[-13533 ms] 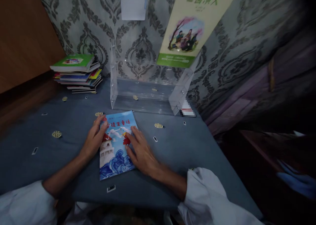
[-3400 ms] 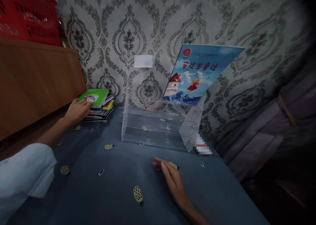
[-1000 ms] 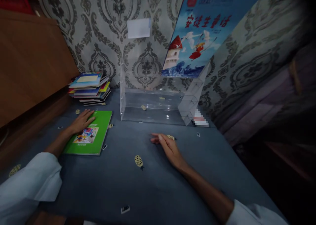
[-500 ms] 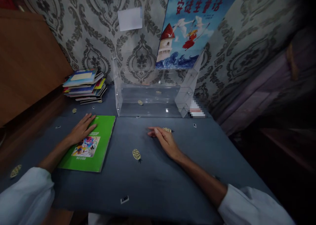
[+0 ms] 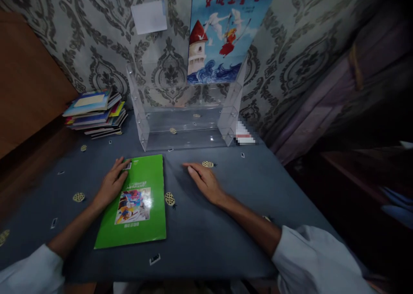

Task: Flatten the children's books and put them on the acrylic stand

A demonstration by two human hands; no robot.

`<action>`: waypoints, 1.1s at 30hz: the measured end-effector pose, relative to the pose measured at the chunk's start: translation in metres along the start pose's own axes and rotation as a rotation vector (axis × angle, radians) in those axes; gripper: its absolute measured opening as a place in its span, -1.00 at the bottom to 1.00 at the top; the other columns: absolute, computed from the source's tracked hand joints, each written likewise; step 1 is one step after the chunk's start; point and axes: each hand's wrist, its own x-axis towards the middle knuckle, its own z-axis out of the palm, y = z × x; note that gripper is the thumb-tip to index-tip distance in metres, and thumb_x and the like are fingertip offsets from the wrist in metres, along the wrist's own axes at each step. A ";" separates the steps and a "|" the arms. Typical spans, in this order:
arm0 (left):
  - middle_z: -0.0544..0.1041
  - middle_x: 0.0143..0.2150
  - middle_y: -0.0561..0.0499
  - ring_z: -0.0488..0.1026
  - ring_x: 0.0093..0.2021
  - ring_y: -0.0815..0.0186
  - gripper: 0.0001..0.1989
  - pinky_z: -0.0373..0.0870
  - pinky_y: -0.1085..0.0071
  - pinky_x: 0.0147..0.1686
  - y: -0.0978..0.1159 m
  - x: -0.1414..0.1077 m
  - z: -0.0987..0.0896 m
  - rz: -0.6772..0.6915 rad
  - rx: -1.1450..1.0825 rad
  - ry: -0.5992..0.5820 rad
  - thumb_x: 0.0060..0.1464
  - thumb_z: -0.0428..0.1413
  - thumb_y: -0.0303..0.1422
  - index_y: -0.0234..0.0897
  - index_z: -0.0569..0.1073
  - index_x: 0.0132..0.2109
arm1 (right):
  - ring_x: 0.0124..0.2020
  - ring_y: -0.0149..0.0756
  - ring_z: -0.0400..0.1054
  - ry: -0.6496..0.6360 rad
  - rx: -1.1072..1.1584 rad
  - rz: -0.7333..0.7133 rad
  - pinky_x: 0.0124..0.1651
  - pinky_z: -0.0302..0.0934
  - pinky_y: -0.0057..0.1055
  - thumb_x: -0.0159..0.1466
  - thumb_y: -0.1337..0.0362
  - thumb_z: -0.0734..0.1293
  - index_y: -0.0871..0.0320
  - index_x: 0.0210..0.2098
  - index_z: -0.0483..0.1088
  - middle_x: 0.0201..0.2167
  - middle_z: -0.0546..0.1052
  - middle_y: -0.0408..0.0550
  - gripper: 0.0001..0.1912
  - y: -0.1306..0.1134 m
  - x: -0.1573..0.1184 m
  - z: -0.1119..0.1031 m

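A green book [image 5: 148, 229] with a colourful picture on its cover lies flat on the table. My left hand [image 5: 112, 178] rests on its upper left edge, fingers stretched out and touching the cover. To the right of the book, my right hand [image 5: 206, 182] hovers over or lies on the tabletop with its fingers extended and nothing in them. Behind both hands stands a clear plastic tiered rack [image 5: 180, 141]. A blue picture book [image 5: 222, 40] with a red-roofed tower and white birds leans upright on the rack's top tier.
A pile of books [image 5: 95, 111] stands at the back left, beside a brown wooden panel [image 5: 32, 79]. A white card [image 5: 149, 17] is at the rack's upper left. The dark tablecloth [image 5: 200, 246] has pineapple prints. A purple curtain [image 5: 322, 96] hangs at the right.
The green book has slid right across the table, with my left hand on it. My right hand stays near the same spot, while the whole view has shifted a little.
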 end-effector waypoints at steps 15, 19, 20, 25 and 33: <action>0.28 0.41 -0.04 0.16 0.43 -0.02 -0.54 0.13 -0.09 0.36 0.070 0.012 0.060 0.018 -0.203 -0.015 0.23 -0.01 -0.26 -0.12 0.47 0.23 | 0.27 -0.10 0.35 0.061 -0.112 -0.035 0.31 0.23 -0.02 0.48 0.10 0.13 0.17 0.15 0.43 0.21 0.48 0.18 -0.58 0.019 -0.004 -0.003; 0.26 0.42 -0.08 0.17 0.42 0.02 -0.52 0.13 -0.04 0.37 0.085 0.021 0.074 0.043 -0.207 -0.047 0.21 -0.01 -0.29 -0.17 0.46 0.24 | 0.27 -0.09 0.35 0.085 -0.151 -0.019 0.31 0.23 -0.04 0.46 0.15 0.16 0.19 0.14 0.44 0.21 0.47 0.20 -0.60 0.026 -0.003 -0.011; 0.26 0.43 -0.08 0.17 0.43 0.04 -0.52 0.13 -0.03 0.37 0.088 0.023 0.077 0.051 -0.214 -0.056 0.21 -0.01 -0.29 -0.18 0.45 0.24 | 0.26 -0.08 0.36 0.092 -0.159 -0.014 0.31 0.24 -0.04 0.45 0.17 0.17 0.19 0.13 0.44 0.21 0.47 0.20 -0.61 0.028 -0.002 -0.014; 0.31 0.39 -0.15 0.19 0.42 0.06 -0.47 0.11 0.01 0.39 0.095 0.033 0.073 0.151 -0.226 -0.124 0.19 -0.02 -0.27 -0.29 0.41 0.27 | 0.26 -0.09 0.36 0.101 -0.184 0.001 0.31 0.25 -0.02 0.43 0.22 0.19 0.13 0.14 0.44 0.23 0.46 0.14 -0.63 0.035 -0.002 -0.022; 0.54 0.18 -0.18 0.50 0.16 0.08 -0.50 0.39 0.06 0.20 0.072 0.042 0.047 0.200 -0.219 -0.124 0.27 -0.10 -0.18 -0.34 0.41 0.22 | 0.34 -0.09 0.26 0.025 -0.217 -0.018 0.36 0.18 0.02 0.43 0.19 0.19 0.17 0.20 0.38 0.30 0.38 0.19 -0.59 0.036 -0.003 -0.023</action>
